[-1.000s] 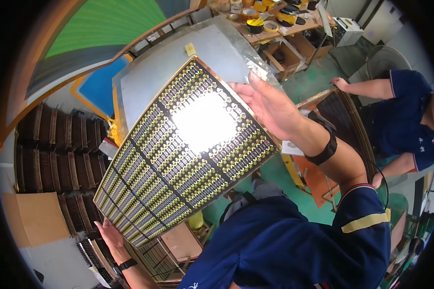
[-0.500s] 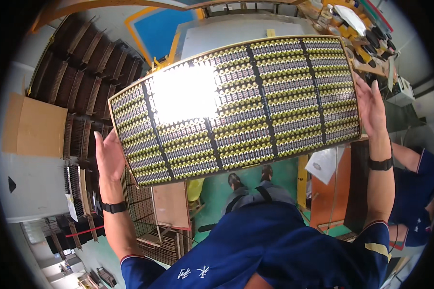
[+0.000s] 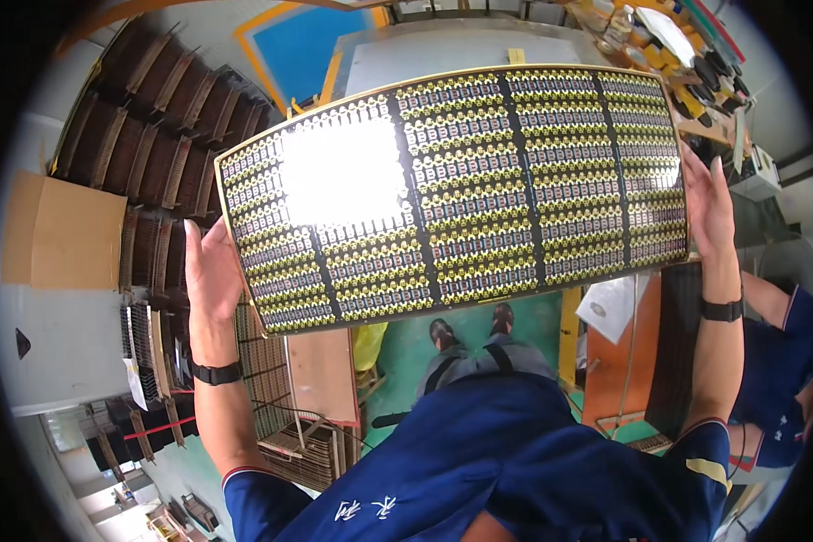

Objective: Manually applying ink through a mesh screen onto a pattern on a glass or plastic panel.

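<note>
Between my two hands I hold up a large black circuit board panel (image 3: 479, 199), printed with rows of small yellow, white and grey patterns. A bright light reflection covers part of its upper left. My left hand (image 3: 214, 271) grips the panel's left short edge, thumb pointing up and the other fingers partly hidden behind it. At the right short edge, my right hand (image 3: 712, 203) presses in the same way, with its fingertips partly behind the panel. The panel is tilted, its right end higher in the view than its left.
Beyond the panel lies a pale flat worktop (image 3: 461, 54). Dark slotted racks (image 3: 144, 135) and a cardboard sheet (image 3: 63, 230) stand on the left. Bottles and tools crowd a bench (image 3: 705, 117) at the far right. Another person's arm (image 3: 766, 298) is close on my right.
The panel and both hands have shifted slightly to the right, and the panel's left end has risen a little. Both hands keep their hold on its short edges.
</note>
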Motion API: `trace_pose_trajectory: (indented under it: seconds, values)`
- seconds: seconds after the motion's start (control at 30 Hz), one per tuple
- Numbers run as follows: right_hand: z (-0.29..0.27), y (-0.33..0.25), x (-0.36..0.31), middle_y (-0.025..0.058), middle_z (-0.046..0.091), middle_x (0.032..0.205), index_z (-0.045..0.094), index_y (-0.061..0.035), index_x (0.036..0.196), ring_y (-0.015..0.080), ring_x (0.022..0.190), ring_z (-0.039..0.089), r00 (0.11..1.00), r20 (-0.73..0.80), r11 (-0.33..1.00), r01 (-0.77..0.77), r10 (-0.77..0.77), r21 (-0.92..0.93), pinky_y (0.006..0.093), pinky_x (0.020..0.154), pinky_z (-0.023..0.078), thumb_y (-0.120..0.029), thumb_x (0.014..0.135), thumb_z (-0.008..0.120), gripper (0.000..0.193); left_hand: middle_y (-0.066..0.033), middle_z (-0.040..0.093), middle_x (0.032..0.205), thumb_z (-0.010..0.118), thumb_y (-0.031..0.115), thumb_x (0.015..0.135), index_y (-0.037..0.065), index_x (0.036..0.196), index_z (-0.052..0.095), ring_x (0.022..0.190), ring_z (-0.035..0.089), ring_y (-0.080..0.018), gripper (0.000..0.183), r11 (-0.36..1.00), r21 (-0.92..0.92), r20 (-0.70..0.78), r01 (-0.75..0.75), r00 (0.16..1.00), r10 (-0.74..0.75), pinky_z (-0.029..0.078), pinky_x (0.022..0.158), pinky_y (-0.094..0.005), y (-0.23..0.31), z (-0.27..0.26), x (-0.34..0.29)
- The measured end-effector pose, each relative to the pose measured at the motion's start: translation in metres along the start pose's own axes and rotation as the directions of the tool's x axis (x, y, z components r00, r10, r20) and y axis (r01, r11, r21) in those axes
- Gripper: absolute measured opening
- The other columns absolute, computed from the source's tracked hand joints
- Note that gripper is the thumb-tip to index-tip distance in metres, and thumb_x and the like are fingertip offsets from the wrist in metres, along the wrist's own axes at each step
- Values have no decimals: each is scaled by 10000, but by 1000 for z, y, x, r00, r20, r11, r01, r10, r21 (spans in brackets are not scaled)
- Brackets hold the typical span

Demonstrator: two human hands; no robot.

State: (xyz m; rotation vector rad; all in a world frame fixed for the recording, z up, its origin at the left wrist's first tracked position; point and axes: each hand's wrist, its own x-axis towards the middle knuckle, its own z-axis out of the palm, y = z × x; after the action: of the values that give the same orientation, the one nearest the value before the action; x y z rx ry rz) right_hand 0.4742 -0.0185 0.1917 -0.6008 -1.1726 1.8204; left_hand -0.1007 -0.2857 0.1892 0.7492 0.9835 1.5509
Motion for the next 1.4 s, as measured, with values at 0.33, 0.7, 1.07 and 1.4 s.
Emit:
trace_pose_trajectory:
  seconds: [0.33,0.7,1.07,1.4]
  values:
    - [-10,5,21,165,435,1446,277,86,1450,221,1318,441,995,90,999,-41,40,8,332,1109,337,-454,1024,368,694,-190,505,1366,389,615,961,-100,1356,409,1272,479,-271,816,1000,-28,-74,-10,997,7,355,1089,-409,-1,-1,-3]
    - [-87,20,12,148,298,1540,265,67,1468,241,1431,257,988,-91,978,108,-126,-180,349,1180,168,-410,1046,304,638,-152,539,1324,403,643,939,-38,1370,415,1222,520,-251,807,992,52,-162,-117,979,124,409,1044,-401,-2,58,-24]
    - [-106,21,7,149,348,1513,254,51,1478,241,1388,335,979,-134,971,128,-156,-200,360,1160,227,-428,1045,291,647,-126,521,1344,431,587,958,-43,1401,376,1230,508,-226,772,991,-13,-140,-132,982,129,398,1052,-391,-7,68,-32]
    - [-108,24,5,157,327,1526,250,53,1479,249,1402,314,976,-145,974,133,-160,-182,363,1168,207,-440,1040,297,662,-133,520,1353,448,590,950,-43,1393,394,1240,500,-228,775,989,18,-116,-146,982,147,389,1059,-389,-5,74,-36]
